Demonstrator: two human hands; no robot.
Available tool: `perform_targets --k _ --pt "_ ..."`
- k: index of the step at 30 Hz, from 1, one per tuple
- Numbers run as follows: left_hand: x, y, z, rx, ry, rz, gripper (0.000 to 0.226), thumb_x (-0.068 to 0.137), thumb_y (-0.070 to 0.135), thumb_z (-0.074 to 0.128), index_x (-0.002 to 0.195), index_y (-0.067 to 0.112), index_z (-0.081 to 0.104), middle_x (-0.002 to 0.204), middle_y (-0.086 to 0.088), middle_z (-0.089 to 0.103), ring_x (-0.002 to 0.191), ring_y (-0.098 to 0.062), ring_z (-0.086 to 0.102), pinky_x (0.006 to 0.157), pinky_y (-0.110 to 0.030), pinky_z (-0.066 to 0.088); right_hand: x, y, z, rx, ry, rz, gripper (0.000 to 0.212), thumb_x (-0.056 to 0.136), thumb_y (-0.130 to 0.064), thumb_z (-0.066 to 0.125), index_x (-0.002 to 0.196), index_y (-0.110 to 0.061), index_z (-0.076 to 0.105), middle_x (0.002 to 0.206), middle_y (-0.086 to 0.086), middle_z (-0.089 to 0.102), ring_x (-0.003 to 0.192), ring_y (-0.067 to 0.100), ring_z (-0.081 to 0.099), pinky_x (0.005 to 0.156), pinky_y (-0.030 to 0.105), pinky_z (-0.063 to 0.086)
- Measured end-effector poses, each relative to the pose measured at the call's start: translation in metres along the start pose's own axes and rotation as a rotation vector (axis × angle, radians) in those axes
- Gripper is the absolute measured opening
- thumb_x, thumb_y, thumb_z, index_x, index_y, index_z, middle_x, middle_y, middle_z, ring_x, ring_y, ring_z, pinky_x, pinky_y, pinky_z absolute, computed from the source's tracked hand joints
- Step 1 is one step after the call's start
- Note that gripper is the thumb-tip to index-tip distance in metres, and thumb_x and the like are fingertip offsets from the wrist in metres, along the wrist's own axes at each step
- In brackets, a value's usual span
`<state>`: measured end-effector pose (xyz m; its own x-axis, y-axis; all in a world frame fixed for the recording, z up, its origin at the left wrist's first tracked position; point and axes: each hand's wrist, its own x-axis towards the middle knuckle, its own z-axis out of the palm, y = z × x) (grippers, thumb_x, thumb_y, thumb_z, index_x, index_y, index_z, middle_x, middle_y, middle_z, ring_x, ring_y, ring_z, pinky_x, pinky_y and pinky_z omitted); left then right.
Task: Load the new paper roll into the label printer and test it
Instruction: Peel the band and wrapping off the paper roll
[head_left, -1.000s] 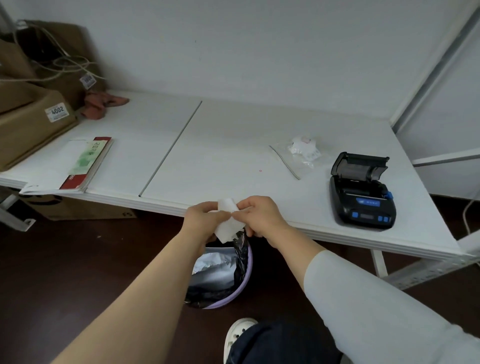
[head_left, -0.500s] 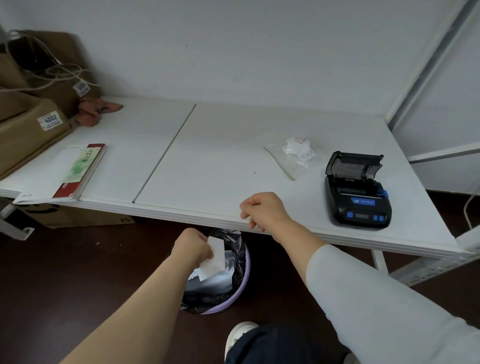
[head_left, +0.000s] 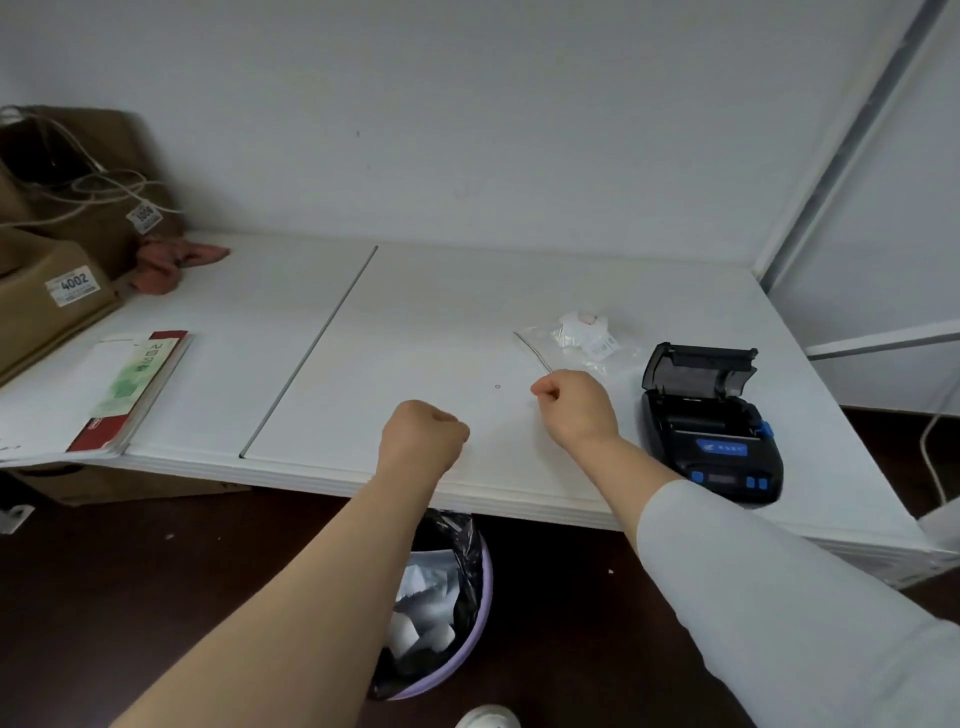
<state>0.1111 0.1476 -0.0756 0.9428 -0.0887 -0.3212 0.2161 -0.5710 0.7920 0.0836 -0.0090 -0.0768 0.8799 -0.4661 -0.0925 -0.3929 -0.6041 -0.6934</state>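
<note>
Roll of new white label paper, still sealed inside a crumpled clear plastic bag, lies on the white table just beyond and slightly to the right of the person's right hand, and that offset is what the coming reach turns on. The right hand hovers over the table with its fingers curled together into a loose fist, holding nothing that can be seen; its knuckles sit near the bag's thin sealed edge, which runs diagonally from the far left toward the near right. The left hand is likewise closed into an empty fist, lower and further left, well apart from the bag, so the right hand is plainly the nearer of the two. The black portable label printer with blue buttons rests to the right of the right hand, its hinged lid tipped back upright and its paper bay open and apparently empty (the bay's depths are too dark to be sure). The roll's own axis cannot be made out through the crinkled plastic. Judging by this layout, the next move would be a short forward reach with the right hand to take the bag, the left coming across to help tear it open before the roll goes rightward into the bay.
</note>
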Motion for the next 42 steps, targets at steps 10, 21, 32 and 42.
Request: perform_targets --k 10,21,32,42 --pt "0.043 0.034 0.034 -0.047 -0.070 0.023 0.022 0.078 0.002 0.051 0.067 0.016 0.064 0.075 -0.006 0.064 0.068 -0.027 0.052 0.065 -0.027 0.040 0.057 0.020 0.003 -0.519 -0.096 0.058 0.028 0.094 -0.012 0.045 0.121 -0.003 0.051 0.128 0.013 0.045 0.122 0.029 0.042 0.077 0.034 0.037" --pt "0.030 0.027 0.038 -0.185 -0.091 -0.085 0.024 0.080 0.000 0.050 0.061 0.012 0.059 0.076 -0.011 0.066 0.069 -0.027 0.057 0.059 -0.024 0.043 0.045 0.025 0.001 -0.614 -0.091 -0.103 0.023 0.080 0.006 0.041 0.069 -0.011 0.051 0.076 0.004 0.040 0.076 0.032 0.049 0.051 0.027 0.028" --pt "0.003 0.039 0.050 -0.499 -0.121 -0.201 0.024 0.085 0.013 0.066 0.064 0.004 0.059 0.062 -0.009 0.055 0.054 -0.020 0.050 0.041 -0.018 0.048 0.000 0.010 -0.021 0.113 -0.320 -0.004 0.018 0.080 -0.007 0.062 0.065 -0.014 0.067 0.062 -0.004 0.043 0.028 0.005 0.041 0.032 0.013 0.032" --pt "0.002 0.043 0.054 -0.553 -0.129 -0.228 0.008 0.079 -0.007 0.065 0.080 0.001 0.066 0.066 -0.013 0.061 0.049 -0.017 0.055 0.043 -0.016 0.052 0.001 0.005 -0.036 0.247 -0.333 0.083 0.009 0.069 -0.006 0.072 0.073 -0.013 0.068 0.047 -0.002 0.051 0.041 0.012 0.040 0.035 0.016 0.026"
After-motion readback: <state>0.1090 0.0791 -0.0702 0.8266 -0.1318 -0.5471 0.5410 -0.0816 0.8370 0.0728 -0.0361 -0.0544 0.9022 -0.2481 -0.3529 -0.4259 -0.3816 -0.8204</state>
